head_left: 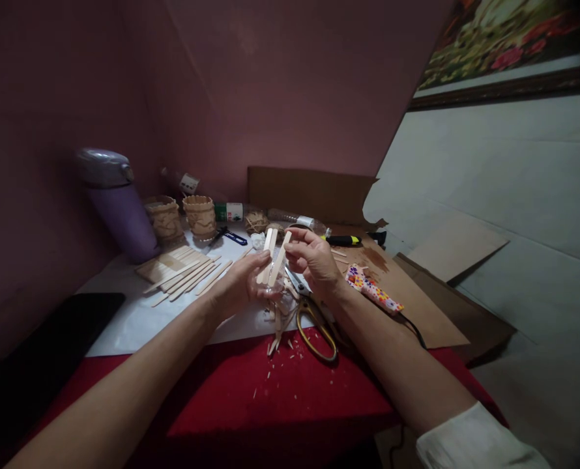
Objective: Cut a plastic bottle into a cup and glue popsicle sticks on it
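My left hand [244,280] is wrapped round a clear plastic cup [274,277], with its thumb on wooden sticks [268,251] that stand against the cup's side. Between the thumb and fingers of my right hand [312,257] is the upper end of another wooden stick [281,257], slightly tilted beside the others. Below my right hand lie scissors [314,319] with golden handles. Cut stick pieces [276,335] and small chips are scattered under the cup. To the left, a pile of loose wooden sticks [187,277] rests on white paper [124,319].
A purple bottle [124,215], two decorated cups [165,218] and a blue cutter [236,238] stand or lie behind the pile. Plastic bottles and twine [255,222] are at the back. A patterned glue gun [373,290] and yellow-black knife [343,240] lie right, on cardboard [431,322].
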The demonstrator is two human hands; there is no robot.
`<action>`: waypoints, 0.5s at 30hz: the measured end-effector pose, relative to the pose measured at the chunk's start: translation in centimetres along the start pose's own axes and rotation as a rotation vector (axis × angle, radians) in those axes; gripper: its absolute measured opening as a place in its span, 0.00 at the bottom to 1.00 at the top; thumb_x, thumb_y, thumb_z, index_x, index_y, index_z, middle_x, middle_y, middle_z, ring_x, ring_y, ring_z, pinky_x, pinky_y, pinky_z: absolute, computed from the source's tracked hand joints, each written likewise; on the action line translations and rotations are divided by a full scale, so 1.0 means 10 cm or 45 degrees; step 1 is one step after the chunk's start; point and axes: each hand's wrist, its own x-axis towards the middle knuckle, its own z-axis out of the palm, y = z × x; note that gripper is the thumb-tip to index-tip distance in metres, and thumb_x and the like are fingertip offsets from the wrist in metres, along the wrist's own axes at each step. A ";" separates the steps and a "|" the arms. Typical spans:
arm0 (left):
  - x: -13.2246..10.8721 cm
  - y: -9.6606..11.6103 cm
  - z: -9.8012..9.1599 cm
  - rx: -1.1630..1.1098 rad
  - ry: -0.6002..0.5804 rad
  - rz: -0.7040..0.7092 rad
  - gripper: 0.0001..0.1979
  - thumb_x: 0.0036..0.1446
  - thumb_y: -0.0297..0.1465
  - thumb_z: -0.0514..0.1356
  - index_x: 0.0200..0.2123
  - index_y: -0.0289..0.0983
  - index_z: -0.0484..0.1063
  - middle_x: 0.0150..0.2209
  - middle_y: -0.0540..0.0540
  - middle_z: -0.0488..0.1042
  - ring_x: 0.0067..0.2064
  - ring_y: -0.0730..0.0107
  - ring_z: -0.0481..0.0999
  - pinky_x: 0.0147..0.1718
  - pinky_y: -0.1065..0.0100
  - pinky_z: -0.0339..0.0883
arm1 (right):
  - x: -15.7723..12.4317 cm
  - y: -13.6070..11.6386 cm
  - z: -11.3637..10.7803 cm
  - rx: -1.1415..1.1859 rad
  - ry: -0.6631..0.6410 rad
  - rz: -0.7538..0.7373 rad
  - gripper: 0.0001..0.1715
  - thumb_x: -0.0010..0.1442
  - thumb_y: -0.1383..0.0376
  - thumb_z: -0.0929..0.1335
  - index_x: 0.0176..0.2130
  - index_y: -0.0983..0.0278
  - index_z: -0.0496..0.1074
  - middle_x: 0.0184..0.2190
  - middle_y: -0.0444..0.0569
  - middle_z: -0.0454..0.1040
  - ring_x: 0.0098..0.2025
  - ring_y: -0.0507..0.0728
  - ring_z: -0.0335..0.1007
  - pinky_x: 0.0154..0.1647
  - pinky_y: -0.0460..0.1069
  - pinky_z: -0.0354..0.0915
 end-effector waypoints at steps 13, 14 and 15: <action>-0.02 0.02 0.07 0.010 0.007 0.021 0.15 0.58 0.38 0.64 0.44 0.34 0.75 0.34 0.43 0.71 0.30 0.69 0.72 0.25 0.69 0.70 | 0.02 0.01 -0.01 -0.065 0.016 -0.003 0.25 0.37 0.66 0.76 0.39 0.63 0.72 0.25 0.37 0.67 0.20 0.45 0.53 0.18 0.42 0.47; -0.02 0.02 0.08 0.007 -0.004 0.022 0.15 0.58 0.38 0.64 0.44 0.34 0.75 0.33 0.43 0.71 0.30 0.69 0.71 0.25 0.69 0.70 | 0.03 0.02 -0.01 -0.070 0.011 -0.007 0.25 0.38 0.66 0.76 0.39 0.63 0.72 0.24 0.37 0.66 0.20 0.45 0.52 0.18 0.42 0.46; -0.03 0.02 0.09 0.008 -0.010 0.022 0.15 0.58 0.38 0.64 0.44 0.33 0.75 0.32 0.43 0.71 0.30 0.69 0.71 0.25 0.69 0.70 | 0.03 0.02 -0.01 -0.072 0.003 -0.012 0.24 0.38 0.66 0.76 0.39 0.63 0.72 0.24 0.37 0.66 0.20 0.45 0.51 0.18 0.43 0.46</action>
